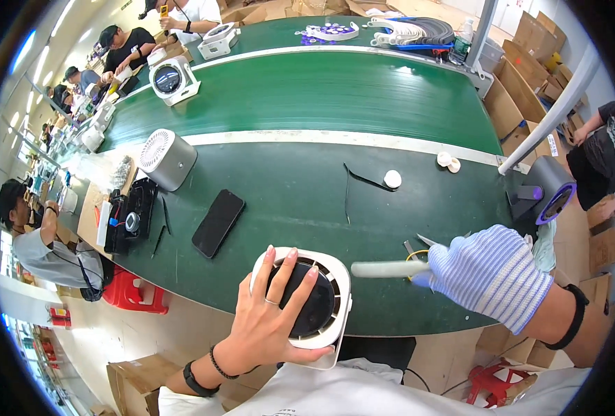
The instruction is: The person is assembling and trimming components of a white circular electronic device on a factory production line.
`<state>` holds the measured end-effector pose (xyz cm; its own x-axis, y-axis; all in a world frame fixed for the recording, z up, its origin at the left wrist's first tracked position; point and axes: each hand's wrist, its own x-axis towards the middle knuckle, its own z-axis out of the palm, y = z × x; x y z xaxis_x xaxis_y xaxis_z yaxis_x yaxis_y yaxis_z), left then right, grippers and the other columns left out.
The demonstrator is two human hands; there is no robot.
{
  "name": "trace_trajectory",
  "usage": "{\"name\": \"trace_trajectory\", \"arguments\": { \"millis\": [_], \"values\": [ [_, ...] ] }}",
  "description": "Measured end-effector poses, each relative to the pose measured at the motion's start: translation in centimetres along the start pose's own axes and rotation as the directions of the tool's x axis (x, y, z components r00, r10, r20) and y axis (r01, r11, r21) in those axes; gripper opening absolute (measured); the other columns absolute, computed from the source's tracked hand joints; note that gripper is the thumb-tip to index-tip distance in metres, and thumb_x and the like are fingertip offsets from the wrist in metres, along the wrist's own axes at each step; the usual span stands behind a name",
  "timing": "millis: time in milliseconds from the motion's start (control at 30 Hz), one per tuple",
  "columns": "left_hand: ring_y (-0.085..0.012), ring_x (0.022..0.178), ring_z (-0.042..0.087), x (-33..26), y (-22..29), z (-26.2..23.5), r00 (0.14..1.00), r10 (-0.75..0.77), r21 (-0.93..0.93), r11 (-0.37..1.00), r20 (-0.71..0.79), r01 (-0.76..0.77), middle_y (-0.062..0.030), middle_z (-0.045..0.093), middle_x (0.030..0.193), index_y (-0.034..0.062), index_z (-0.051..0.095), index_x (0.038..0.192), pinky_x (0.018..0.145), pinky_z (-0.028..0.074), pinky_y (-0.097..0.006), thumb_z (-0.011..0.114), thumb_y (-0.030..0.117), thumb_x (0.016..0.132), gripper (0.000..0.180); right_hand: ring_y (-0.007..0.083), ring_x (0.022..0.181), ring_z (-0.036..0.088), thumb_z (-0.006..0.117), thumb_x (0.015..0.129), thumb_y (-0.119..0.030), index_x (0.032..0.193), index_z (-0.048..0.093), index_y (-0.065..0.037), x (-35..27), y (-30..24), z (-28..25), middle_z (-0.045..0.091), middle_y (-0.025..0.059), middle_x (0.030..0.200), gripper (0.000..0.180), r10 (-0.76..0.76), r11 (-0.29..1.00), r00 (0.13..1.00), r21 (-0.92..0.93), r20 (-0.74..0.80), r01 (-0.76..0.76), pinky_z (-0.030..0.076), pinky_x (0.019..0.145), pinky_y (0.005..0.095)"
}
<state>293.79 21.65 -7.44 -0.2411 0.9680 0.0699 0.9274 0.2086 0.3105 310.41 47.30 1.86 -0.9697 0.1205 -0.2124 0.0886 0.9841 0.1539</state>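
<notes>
Near the front edge of the green table is a white fan (343, 277) with a round black centre and slots around it. My bare left hand (273, 305) grips it, fingers spread over the front and thumb at the lower edge. My right hand (484, 274), in a blue-and-white striped glove, is closed on one end of a flat, long whitish strip (387, 269). The strip's free end points left, close to the fan but apart from it. Scissors (424, 241) with a yellow ring lie partly hidden behind the strip and glove.
A black phone (218, 223), a silver-grey fan (167, 159) and a black tool box (133, 215) stand left. Farther off lie a black strap (370, 182) and white round caps (448, 161). A dark grey fan (544, 191) stands right. Beyond runs a green conveyor (321, 90); other people work left.
</notes>
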Motion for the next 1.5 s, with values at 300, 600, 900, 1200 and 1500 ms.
{"name": "trace_trajectory", "arguments": {
  "millis": [300, 600, 900, 1200, 1500],
  "values": [
    [-0.0483, 0.147, 0.016, 1.1, -1.5, -2.9, 0.979, 0.077, 0.017, 0.996, 0.189, -0.082, -0.0205, 0.027, 0.159, 0.0173, 0.047, 0.148, 0.115, 0.014, -0.064, 0.077, 0.058, 0.064, 0.098, 0.0338, 0.070, 0.068, 0.061, 0.092, -0.016, 0.105, 0.062, -0.005, -3.8, 0.3, 8.6, 0.067, 0.0148, 0.084, 0.017, 0.416, 0.862, 0.907, 0.343, -0.058, -0.373, 0.057, 0.063, 0.0417],
    [-0.0530, 0.144, 0.018, 1.5, -0.3, -2.8, 0.973, 0.096, 0.032, 0.994, 0.209, -0.105, -0.0202, 0.025, 0.161, 0.0310, 0.052, 0.144, 0.115, 0.011, -0.065, 0.069, 0.038, 0.071, 0.075, 0.0376, 0.079, 0.063, 0.064, 0.083, -0.005, 0.115, 0.061, -0.001, -7.3, -2.3, 12.9, 0.060, 0.0193, 0.097, 0.032, 0.561, 0.733, 0.751, 0.631, -0.349, -0.254, 0.055, 0.071, 0.0417],
    [-0.0427, 0.148, 0.023, 4.3, -3.5, -3.4, 0.927, 0.296, -0.077, 0.955, 0.228, -0.286, -0.0106, 0.035, 0.159, 0.0333, 0.059, 0.138, 0.118, 0.011, -0.059, 0.069, 0.032, 0.069, 0.070, 0.0354, 0.090, 0.063, 0.065, 0.077, -0.004, 0.108, 0.065, -0.005, -4.7, -2.9, 14.6, 0.063, 0.0163, 0.099, 0.030, 0.563, 0.808, 0.700, 0.472, -0.440, -0.354, 0.051, 0.085, 0.0442],
    [-0.0383, 0.143, 0.034, 6.6, -3.2, -1.6, 0.963, 0.232, -0.033, 0.973, 0.133, -0.230, -0.0099, 0.045, 0.151, 0.0192, 0.057, 0.140, 0.117, 0.014, -0.056, 0.071, 0.051, 0.078, 0.071, 0.0308, 0.081, 0.063, 0.060, 0.084, -0.011, 0.097, 0.063, -0.006, -2.4, 4.4, 16.4, 0.062, 0.0116, 0.081, 0.015, 0.210, 0.953, 0.977, 0.228, -0.027, -0.198, 0.050, 0.079, 0.0436],
    [-0.0495, 0.146, 0.015, 8.9, -2.3, -1.7, 0.967, -0.198, -0.188, 0.956, 0.158, 0.226, -0.0264, 0.016, 0.160, 0.0182, 0.051, 0.145, 0.113, 0.015, -0.065, 0.086, 0.048, 0.065, 0.092, 0.0328, 0.076, 0.064, 0.061, 0.086, -0.008, 0.099, 0.054, -0.001, -1.2, 4.1, 12.9, 0.059, 0.0179, 0.087, 0.016, 0.536, 0.598, 0.838, 0.653, 0.104, -0.465, 0.052, 0.068, 0.0424]
  ]
}}
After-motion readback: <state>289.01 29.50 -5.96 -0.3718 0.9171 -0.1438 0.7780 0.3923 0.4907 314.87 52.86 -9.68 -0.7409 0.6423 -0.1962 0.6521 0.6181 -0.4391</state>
